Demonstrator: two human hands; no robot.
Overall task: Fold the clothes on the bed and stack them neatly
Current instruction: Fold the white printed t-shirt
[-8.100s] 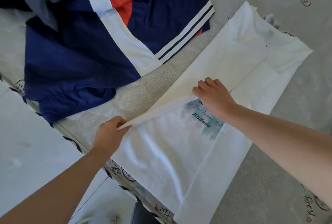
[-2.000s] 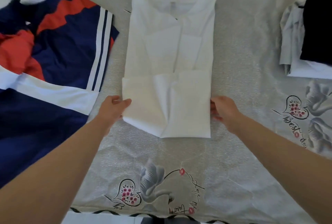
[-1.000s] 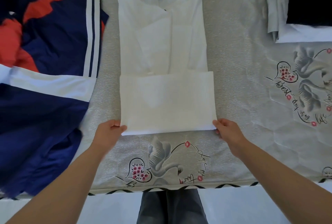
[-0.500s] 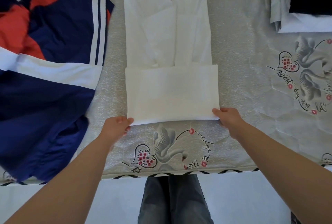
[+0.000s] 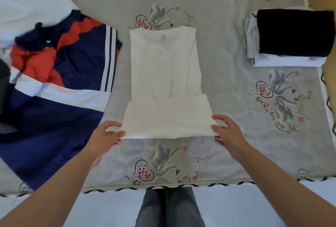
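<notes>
Both hands meet the near fold of the white shirt (image 5: 166, 74): the left hand (image 5: 107, 135) pinches its left corner between thumb and fingers, the right hand (image 5: 228, 132) grips the right corner likewise. Beyond them the shirt lies flat on the bed (image 5: 227, 85), collar farthest away. Thin, soft cotton like this is light and will sag between the hands, so holding both corners of the doubled edge looks soundest. Well right of the right hand sits the folded stack (image 5: 291, 39); left of the left hand sprawls an unfolded navy jersey (image 5: 60, 88)
</notes>
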